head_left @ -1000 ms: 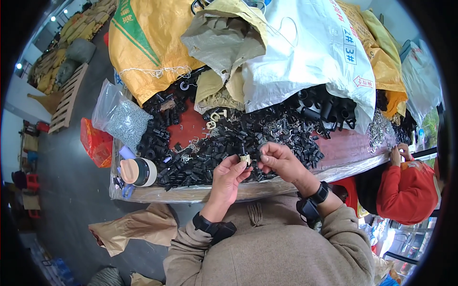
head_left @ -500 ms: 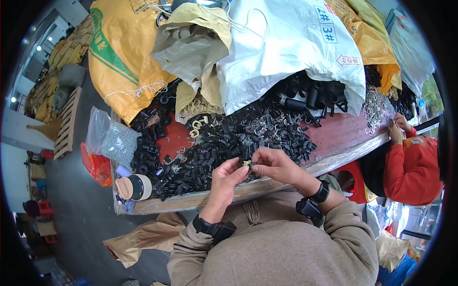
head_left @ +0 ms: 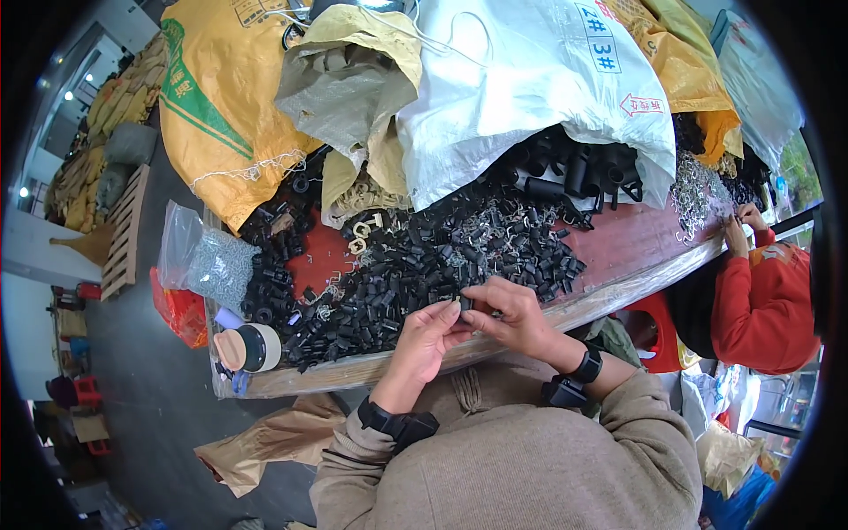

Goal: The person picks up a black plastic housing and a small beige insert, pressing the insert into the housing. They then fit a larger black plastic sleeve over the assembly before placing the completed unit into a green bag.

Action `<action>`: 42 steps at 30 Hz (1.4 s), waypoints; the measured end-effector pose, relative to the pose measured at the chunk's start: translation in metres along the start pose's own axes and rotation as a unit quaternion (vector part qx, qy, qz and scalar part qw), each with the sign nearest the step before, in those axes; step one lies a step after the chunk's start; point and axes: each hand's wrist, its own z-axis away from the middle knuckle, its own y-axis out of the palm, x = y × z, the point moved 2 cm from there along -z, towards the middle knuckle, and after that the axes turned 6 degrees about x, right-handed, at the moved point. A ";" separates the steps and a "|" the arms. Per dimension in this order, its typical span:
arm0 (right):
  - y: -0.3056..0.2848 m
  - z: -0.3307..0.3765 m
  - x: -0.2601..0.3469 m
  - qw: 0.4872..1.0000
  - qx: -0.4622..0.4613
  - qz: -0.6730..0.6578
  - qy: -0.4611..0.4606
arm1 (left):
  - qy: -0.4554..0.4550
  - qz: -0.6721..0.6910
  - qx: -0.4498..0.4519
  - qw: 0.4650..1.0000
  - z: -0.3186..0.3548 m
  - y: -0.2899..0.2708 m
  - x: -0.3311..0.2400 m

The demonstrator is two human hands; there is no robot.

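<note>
Over the near edge of the table, my left hand (head_left: 426, 339) and my right hand (head_left: 511, 318) meet fingertip to fingertip. Between them is a small black plastic part (head_left: 465, 304), pinched by both hands; its far side is hidden by the fingers. Whether a cream piece is joined to it, I cannot tell. Just beyond my fingers spreads a heap of small black plastic parts (head_left: 415, 265) mixed with bent metal clips. A few cream ring-shaped pieces (head_left: 358, 238) lie at the heap's far side, by the mouth of an open sack (head_left: 353, 97).
A white sack (head_left: 530, 79) spills black tubes (head_left: 579, 172). On the left stand a yellow sack (head_left: 225, 115), a clear bag of small grey pieces (head_left: 225, 265) and a lidded jar (head_left: 258, 347). At right, a person in red (head_left: 764, 305) handles metal clips (head_left: 693, 199).
My fingers have closed in around the small part, and the cream piece seen earlier between them is now mostly hidden. Both hands stay at nearly the same spot.
</note>
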 end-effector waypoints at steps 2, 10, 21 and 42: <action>0.001 0.008 0.003 1.000 -0.006 0.019 -0.021 | -0.005 -0.007 0.008 1.000 0.005 0.005 0.004; -0.014 0.021 0.004 0.998 0.041 0.036 -0.044 | -0.015 -0.092 0.050 0.994 0.009 0.013 0.002; -0.118 -0.041 -0.115 0.867 -0.047 0.494 0.044 | 0.019 -0.075 0.069 0.995 -0.005 0.002 -0.007; -0.055 0.003 -0.016 0.920 0.231 -0.231 0.216 | 0.010 -0.071 0.024 0.997 0.019 0.002 -0.008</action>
